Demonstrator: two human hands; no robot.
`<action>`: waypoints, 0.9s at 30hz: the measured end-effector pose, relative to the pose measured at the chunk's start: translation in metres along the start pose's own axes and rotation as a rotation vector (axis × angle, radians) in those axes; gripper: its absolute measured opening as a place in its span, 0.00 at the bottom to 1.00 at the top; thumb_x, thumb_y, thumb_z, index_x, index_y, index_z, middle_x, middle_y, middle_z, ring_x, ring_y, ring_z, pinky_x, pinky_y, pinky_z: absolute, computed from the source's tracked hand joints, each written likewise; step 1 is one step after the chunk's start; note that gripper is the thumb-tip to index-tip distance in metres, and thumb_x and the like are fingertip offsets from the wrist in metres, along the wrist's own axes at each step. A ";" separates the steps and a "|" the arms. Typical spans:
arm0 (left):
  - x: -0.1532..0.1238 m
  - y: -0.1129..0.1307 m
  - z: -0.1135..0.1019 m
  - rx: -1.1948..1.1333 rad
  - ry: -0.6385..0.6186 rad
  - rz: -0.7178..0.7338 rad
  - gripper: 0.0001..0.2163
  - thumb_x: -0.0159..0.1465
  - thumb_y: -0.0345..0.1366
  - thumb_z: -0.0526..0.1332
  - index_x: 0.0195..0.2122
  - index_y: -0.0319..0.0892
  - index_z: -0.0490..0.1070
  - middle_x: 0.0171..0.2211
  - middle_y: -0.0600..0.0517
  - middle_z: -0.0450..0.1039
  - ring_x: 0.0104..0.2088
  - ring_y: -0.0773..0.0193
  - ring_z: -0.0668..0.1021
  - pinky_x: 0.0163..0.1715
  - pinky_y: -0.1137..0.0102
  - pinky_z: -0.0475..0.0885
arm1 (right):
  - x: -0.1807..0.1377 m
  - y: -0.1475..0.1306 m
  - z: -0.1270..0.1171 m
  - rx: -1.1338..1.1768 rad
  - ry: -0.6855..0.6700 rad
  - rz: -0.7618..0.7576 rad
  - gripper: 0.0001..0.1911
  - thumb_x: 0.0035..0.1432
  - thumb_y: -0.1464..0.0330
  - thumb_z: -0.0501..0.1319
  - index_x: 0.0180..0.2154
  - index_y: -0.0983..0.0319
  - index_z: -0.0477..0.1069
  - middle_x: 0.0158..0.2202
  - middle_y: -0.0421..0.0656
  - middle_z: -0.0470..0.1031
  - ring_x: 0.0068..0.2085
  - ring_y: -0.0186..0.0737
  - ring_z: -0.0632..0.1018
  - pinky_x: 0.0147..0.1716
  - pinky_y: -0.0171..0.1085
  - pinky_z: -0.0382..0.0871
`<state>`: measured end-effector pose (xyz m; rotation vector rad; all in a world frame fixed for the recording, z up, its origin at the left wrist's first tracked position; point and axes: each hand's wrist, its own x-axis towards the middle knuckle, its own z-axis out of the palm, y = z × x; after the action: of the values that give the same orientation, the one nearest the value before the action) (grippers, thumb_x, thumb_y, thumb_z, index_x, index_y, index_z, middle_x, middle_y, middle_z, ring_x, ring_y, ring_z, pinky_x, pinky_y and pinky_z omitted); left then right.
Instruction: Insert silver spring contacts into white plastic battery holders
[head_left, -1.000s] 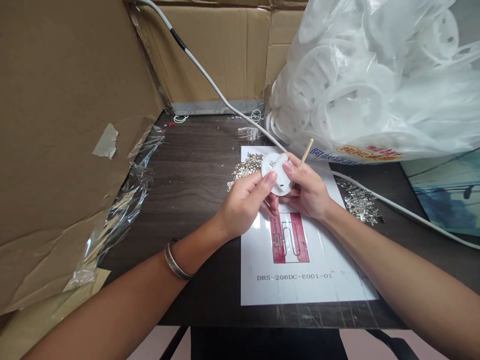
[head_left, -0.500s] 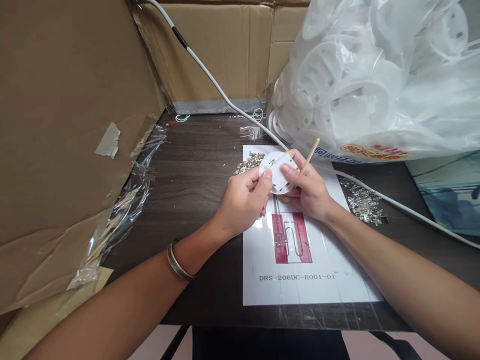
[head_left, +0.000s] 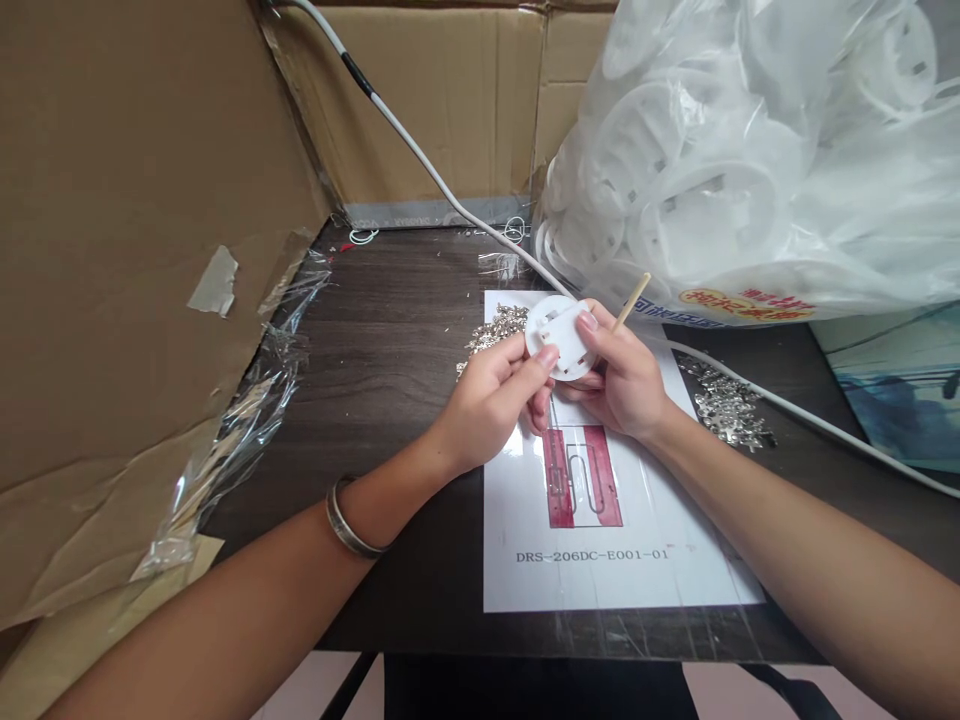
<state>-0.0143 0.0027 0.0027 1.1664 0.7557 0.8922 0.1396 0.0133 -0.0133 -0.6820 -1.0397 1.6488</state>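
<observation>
A round white plastic disc (head_left: 561,338) with small slots is held up between both hands above a printed sheet (head_left: 540,590). My left hand (head_left: 491,405) pinches its lower left edge, thumb on the upper face. My right hand (head_left: 626,370) grips the right side of the disc, its thumb pressing on the top. A thin wooden stick (head_left: 634,300) also sticks up from the right hand, between its fingers. Small shiny metal pieces (head_left: 504,325) lie in a pile just beyond the left hand. Fingers under the disc are partly hidden.
A large clear bag (head_left: 712,180) of white round parts stands at the back right. Another metal pile (head_left: 731,405) lies right of the sheet. A white cable (head_left: 450,190) crosses the dark table (head_left: 375,340). Cardboard walls (head_left: 442,100) border the back and left.
The disc has shifted slightly right and turned a little in my hands. My left thumb has moved along its lower edge. The stick in my right hand leans further right.
</observation>
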 end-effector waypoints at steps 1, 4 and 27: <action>0.000 0.000 0.000 -0.004 -0.014 0.004 0.18 0.62 0.49 0.64 0.28 0.39 0.65 0.19 0.57 0.67 0.17 0.72 0.73 0.18 0.76 0.70 | 0.000 0.000 0.000 0.012 0.001 0.002 0.15 0.63 0.59 0.62 0.32 0.57 0.58 0.15 0.28 0.53 0.15 0.24 0.46 0.13 0.27 0.42; -0.001 0.000 0.000 -0.011 -0.031 0.031 0.19 0.60 0.51 0.66 0.28 0.39 0.65 0.18 0.57 0.67 0.17 0.73 0.72 0.18 0.76 0.70 | 0.000 0.000 0.000 0.029 -0.003 0.010 0.15 0.63 0.59 0.62 0.32 0.58 0.58 0.15 0.28 0.53 0.15 0.23 0.46 0.13 0.27 0.42; -0.005 0.001 0.000 0.320 -0.037 0.108 0.24 0.67 0.52 0.56 0.19 0.41 0.59 0.15 0.58 0.55 0.17 0.75 0.58 0.16 0.71 0.53 | -0.003 0.002 0.000 -0.039 -0.025 0.005 0.14 0.65 0.59 0.62 0.34 0.58 0.61 0.16 0.28 0.49 0.16 0.25 0.46 0.15 0.31 0.40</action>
<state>-0.0166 -0.0019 0.0038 1.5131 0.8319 0.8559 0.1393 0.0104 -0.0149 -0.6919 -1.0918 1.6488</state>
